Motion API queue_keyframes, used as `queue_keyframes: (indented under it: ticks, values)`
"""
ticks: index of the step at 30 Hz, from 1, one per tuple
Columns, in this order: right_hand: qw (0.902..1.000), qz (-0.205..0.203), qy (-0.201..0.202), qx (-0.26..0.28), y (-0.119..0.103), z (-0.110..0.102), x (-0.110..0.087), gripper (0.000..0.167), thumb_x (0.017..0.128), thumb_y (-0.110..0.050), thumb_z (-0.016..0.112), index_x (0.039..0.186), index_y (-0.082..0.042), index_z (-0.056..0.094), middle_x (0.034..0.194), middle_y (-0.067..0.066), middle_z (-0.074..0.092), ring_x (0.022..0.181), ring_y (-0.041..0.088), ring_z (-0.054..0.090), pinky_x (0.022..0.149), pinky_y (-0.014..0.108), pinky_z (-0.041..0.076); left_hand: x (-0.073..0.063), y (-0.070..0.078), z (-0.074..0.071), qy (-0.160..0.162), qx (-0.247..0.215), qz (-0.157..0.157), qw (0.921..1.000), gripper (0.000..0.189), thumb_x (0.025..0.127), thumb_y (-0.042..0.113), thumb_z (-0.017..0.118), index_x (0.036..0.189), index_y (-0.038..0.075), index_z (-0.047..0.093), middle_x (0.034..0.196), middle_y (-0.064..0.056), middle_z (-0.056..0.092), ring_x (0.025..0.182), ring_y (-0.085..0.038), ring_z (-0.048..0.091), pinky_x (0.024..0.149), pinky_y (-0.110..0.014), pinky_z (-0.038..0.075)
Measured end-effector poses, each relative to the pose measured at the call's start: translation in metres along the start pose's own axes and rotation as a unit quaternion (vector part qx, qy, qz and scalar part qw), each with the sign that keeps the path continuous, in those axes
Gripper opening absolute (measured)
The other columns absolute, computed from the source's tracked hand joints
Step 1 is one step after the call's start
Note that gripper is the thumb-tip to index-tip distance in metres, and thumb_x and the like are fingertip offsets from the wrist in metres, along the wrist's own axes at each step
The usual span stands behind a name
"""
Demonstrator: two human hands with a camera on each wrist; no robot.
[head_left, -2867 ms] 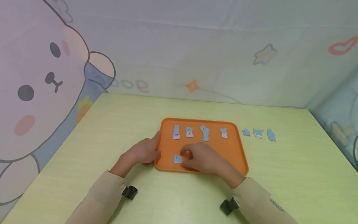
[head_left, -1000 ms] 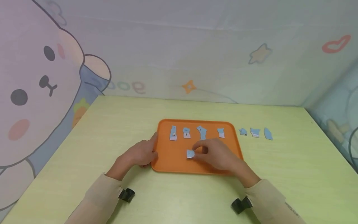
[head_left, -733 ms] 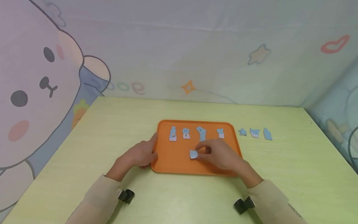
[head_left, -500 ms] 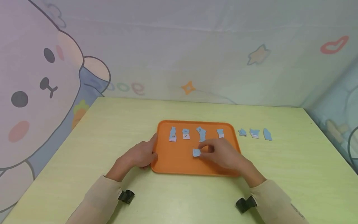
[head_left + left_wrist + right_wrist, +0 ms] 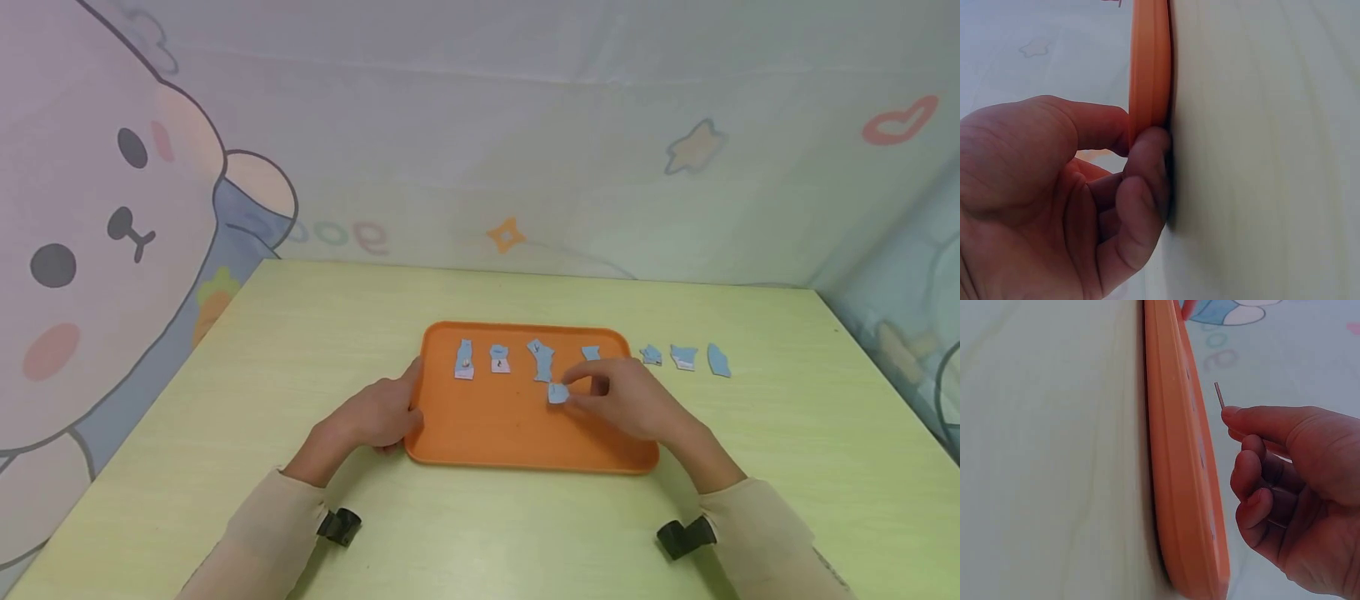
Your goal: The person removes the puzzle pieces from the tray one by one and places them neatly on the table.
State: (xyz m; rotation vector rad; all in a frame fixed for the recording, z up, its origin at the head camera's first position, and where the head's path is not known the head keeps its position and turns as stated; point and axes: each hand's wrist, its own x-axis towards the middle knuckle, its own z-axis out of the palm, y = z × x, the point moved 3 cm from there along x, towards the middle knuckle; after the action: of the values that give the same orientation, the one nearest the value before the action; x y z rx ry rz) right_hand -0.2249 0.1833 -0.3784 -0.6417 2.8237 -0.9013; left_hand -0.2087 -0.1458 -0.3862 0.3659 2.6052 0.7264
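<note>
My left hand [image 5: 378, 410] holds the left edge of the orange tray [image 5: 480, 437]. In the left wrist view its thumb lies on the tray's rim [image 5: 1150, 56] and curled fingers touch the underside. Over the tray's right half, my right hand [image 5: 630, 398] pinches a small light-blue puzzle piece [image 5: 557, 393] between thumb and forefinger. The right wrist view has that piece [image 5: 1218, 394] edge-on, lifted clear of the tray. Along the tray's far side lie several blue pieces, among them a Y-shaped one [image 5: 542, 360] and one [image 5: 591, 353] partly hidden by my right hand.
Three more blue pieces, the middle one [image 5: 683, 357] among them, lie in a row on the pale yellow table [image 5: 757, 433] right of the tray. Behind the table hangs a printed cloth [image 5: 585, 158] with a cartoon bear.
From the tray's near left, my right hand has picked up the piece and carried it rightward and away from me, over the tray. My left hand has stayed on the tray's edge.
</note>
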Motion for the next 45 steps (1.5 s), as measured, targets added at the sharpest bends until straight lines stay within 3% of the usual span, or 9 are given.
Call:
queue_keyframes:
  ticks: [18, 30, 37, 45]
  values:
    - [0.9996, 0.006, 0.029, -0.001, 0.031, -0.021, -0.011, 0.023, 0.095, -0.019, 0.078, 0.118, -0.014, 0.079, 0.068, -0.003, 0.056, 0.065, 0.014, 0.051, 0.058, 0.026, 0.040, -0.001, 0.001, 0.000, 0.006, -0.001, 0.002, 1.0000, 0.083, 0.096, 0.006, 0.047, 0.168, -0.002, 0.007, 0.057, -0.002, 0.054, 0.047, -0.014, 0.048, 0.049, -0.027, 0.041]
    - [0.9988, 0.024, 0.036, 0.024, 0.058, -0.040, -0.018, 0.023, 0.098, -0.021, 0.075, 0.120, -0.015, 0.076, 0.060, -0.002, 0.053, 0.051, 0.014, 0.050, 0.051, 0.027, 0.040, -0.001, 0.002, -0.001, 0.004, -0.002, 0.000, 1.0000, 0.082, 0.096, 0.006, 0.046, 0.168, -0.002, 0.008, 0.058, -0.003, 0.056, 0.048, -0.014, 0.049, 0.050, -0.027, 0.042]
    - [0.9984, 0.023, 0.043, 0.030, 0.070, -0.044, -0.022, 0.024, 0.097, -0.015, 0.074, 0.121, -0.009, 0.075, 0.060, -0.002, 0.053, 0.051, 0.012, 0.048, 0.050, 0.027, 0.039, -0.001, 0.002, -0.002, 0.000, 0.000, 0.000, 1.0000, 0.082, 0.097, 0.006, 0.045, 0.168, -0.001, 0.006, 0.058, -0.002, 0.055, 0.048, -0.014, 0.049, 0.050, -0.026, 0.041]
    - [0.9978, 0.037, 0.050, 0.022, 0.080, -0.053, -0.029, 0.028, 0.097, -0.020, 0.076, 0.123, -0.010, 0.075, 0.060, -0.001, 0.054, 0.051, 0.013, 0.051, 0.052, 0.028, 0.040, -0.001, 0.001, 0.000, -0.001, -0.002, 0.003, 1.0000, 0.082, 0.096, 0.006, 0.046, 0.168, -0.002, 0.007, 0.058, -0.003, 0.056, 0.047, -0.015, 0.049, 0.049, -0.027, 0.041]
